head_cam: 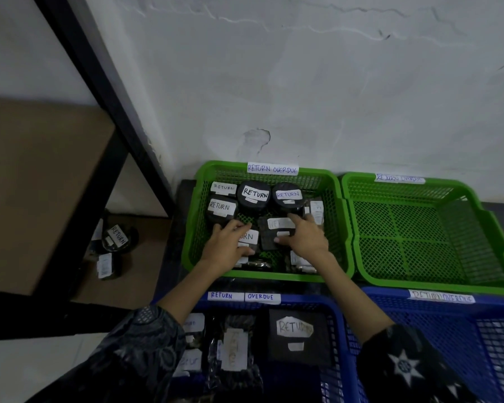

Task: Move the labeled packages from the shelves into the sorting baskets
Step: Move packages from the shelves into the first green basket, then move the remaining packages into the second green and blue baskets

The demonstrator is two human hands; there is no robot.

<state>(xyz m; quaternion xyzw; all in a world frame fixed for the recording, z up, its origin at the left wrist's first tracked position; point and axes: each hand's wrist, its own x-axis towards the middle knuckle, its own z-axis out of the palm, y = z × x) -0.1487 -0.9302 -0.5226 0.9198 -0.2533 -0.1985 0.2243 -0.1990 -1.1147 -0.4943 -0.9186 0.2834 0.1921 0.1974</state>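
Both my hands are inside the left green basket (192,228), which holds several black packages with white RETURN labels. My left hand (229,245) grips a small black package (249,238) near the basket's front, thumb under it and fingers over its top. My right hand (303,238) holds a flat black package (269,232) beside it, thumb on its near edge and fingers reaching past its far edge. Behind them sit round packages (255,196) along the back. On the low shelf at left lie labeled packages (115,237).
A second green basket (425,228) to the right holds nothing. Two blue baskets sit nearer me: the left blue basket (336,330) has several labeled packages, the right blue basket (448,330) shows only mesh. A black shelf frame (99,91) with brown boards stands at left against the white wall.
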